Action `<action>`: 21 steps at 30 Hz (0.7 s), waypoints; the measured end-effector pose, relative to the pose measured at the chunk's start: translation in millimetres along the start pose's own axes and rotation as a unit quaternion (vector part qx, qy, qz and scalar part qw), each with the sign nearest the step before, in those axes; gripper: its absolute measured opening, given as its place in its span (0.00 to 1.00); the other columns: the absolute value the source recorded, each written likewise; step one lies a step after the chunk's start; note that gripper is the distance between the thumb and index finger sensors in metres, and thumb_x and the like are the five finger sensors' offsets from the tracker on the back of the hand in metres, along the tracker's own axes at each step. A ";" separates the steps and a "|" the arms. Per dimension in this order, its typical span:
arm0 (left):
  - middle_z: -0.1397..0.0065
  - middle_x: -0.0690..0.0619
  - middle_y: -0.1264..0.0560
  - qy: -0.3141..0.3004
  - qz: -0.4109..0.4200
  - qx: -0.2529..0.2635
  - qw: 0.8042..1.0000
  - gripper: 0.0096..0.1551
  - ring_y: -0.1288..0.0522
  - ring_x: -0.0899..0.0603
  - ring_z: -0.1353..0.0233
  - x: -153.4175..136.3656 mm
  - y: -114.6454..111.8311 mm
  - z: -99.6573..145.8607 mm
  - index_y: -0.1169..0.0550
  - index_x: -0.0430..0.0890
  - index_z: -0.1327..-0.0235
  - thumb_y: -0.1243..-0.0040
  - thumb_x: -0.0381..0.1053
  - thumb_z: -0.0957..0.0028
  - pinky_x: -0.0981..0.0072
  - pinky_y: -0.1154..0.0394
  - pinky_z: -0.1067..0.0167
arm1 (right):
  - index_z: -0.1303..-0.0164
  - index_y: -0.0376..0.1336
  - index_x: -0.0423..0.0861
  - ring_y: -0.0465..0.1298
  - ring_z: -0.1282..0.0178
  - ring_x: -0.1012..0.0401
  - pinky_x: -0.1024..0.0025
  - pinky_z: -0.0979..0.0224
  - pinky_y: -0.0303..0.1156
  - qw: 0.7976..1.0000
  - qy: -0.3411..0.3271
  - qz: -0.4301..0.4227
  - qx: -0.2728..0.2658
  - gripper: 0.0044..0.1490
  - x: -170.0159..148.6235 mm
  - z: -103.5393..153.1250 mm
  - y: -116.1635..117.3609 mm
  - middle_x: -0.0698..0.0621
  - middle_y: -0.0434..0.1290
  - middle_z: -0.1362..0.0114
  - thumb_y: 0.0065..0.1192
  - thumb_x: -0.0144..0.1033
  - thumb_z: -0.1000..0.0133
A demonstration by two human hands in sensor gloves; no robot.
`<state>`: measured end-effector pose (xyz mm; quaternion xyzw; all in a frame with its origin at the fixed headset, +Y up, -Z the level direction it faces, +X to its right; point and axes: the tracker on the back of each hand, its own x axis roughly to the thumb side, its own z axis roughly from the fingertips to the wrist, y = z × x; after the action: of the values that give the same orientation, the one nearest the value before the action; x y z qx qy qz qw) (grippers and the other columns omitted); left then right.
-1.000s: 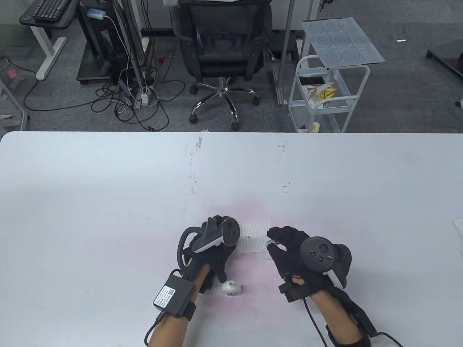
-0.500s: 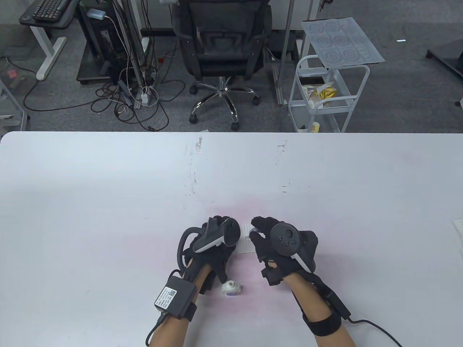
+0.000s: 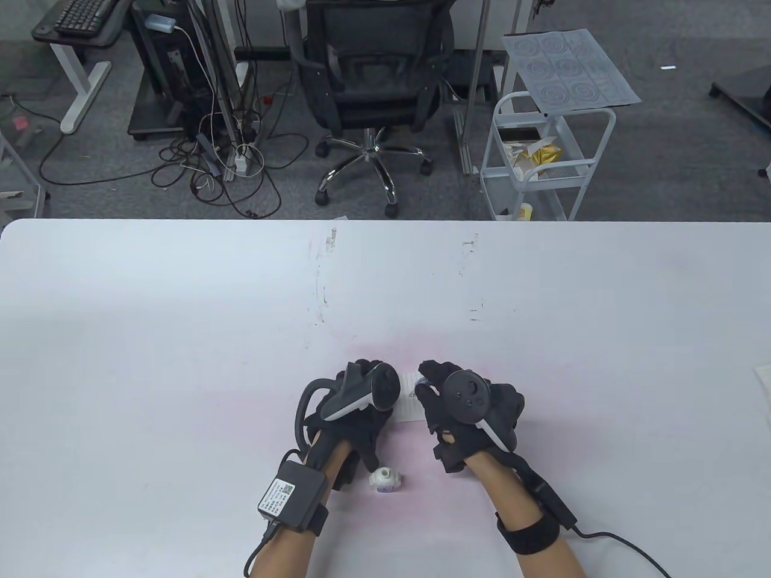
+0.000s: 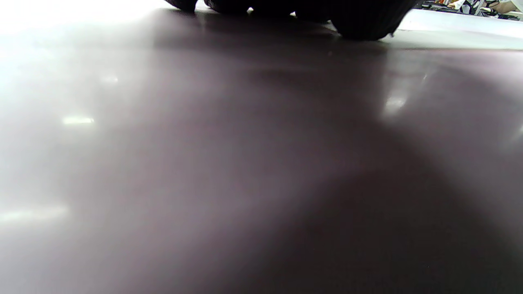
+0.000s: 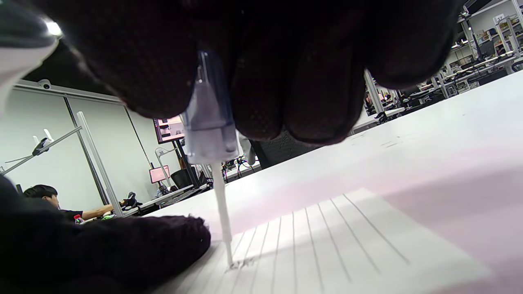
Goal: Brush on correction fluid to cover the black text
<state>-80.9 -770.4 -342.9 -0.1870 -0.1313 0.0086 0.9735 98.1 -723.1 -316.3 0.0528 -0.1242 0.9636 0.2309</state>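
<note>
A small lined paper (image 3: 411, 404) lies on the white table between my hands; it also shows in the right wrist view (image 5: 327, 245). My right hand (image 3: 443, 391) pinches the clear cap of the correction fluid brush (image 5: 208, 122). The thin white brush stem (image 5: 222, 216) stands upright with its tip on the black text (image 5: 241, 264). My left hand (image 3: 355, 400) rests on the table and presses the paper's left edge; its fingertips (image 4: 359, 24) show at the top of the left wrist view. The open correction fluid bottle (image 3: 385, 480) stands near my left wrist.
The table's far edge (image 3: 385, 221) borders an office chair (image 3: 373, 90) and a white cart (image 3: 542, 156). Scuff marks (image 3: 319, 283) cross the middle of the table. A paper edge (image 3: 764, 379) shows at the right border.
My right hand moved left from beside the paper to over it and brought the brush tip down onto the black text. My left hand and the bottle have not moved.
</note>
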 end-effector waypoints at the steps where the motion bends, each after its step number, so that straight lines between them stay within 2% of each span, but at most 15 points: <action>1: 0.16 0.59 0.50 0.000 0.000 0.000 1.000 0.34 0.49 0.46 0.13 0.0 0.0 -0.1 0.43 0.62 0.28 0.50 0.59 0.48 0.53 0.46 0.17 | 0.47 0.73 0.48 0.85 0.51 0.48 0.45 0.40 0.74 1.000 0.000 0.001 0.000 0.30 -0.1 0.0 0.0 0.47 0.79 0.45 0.74 0.46 0.58; 21: 0.16 0.59 0.50 -0.001 0.003 -0.002 1.000 0.34 0.50 0.46 0.13 -0.8 -1.0 -0.5 0.43 0.62 0.28 0.50 0.59 0.48 0.53 0.47 0.17 | 0.47 0.73 0.48 0.85 0.52 0.48 0.45 0.41 0.74 1.000 -0.002 0.029 -0.009 0.30 -3.5 0.4 -5.1 0.47 0.79 0.46 0.74 0.46 0.58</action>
<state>-81.6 -771.5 -343.2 -0.1897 -0.1315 0.0112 0.9729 103.5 -720.3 -315.4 0.0485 -0.1350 0.9687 0.2027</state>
